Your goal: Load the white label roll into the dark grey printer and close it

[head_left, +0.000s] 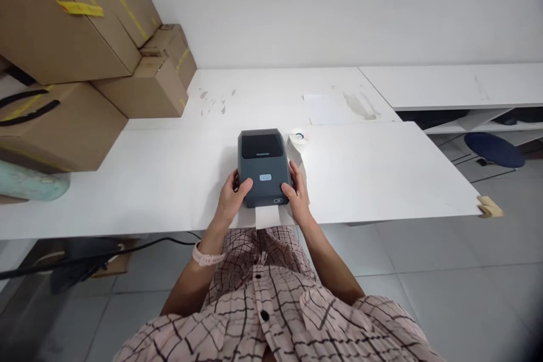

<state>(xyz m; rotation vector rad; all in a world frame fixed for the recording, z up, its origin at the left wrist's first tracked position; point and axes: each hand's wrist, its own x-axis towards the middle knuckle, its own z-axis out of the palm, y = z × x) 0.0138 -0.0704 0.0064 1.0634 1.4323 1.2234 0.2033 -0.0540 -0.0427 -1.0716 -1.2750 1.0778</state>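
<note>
A dark grey-blue label printer [263, 167] with a black window and a light button rests near the front edge of the white table [382, 175]. My left hand [232, 195] grips its left side, thumb on the top face, fingers hidden behind the edge. On the opposite side my right hand [297, 192] holds it the same way. A white paper strip [267, 218] sticks out from the printer's front toward me. Just right of the printer lies a roll of white labels [298, 137], its loose backing strip [302, 167] running down beside my right hand.
Cardboard boxes [63, 34] with yellow tape are stacked at the left. A pale green cylinder [34, 181] lies below them. A white sheet [324, 108] lies toward the back. A black cable [139, 246] hangs under the table edge. A blue stool [494, 149] stands right.
</note>
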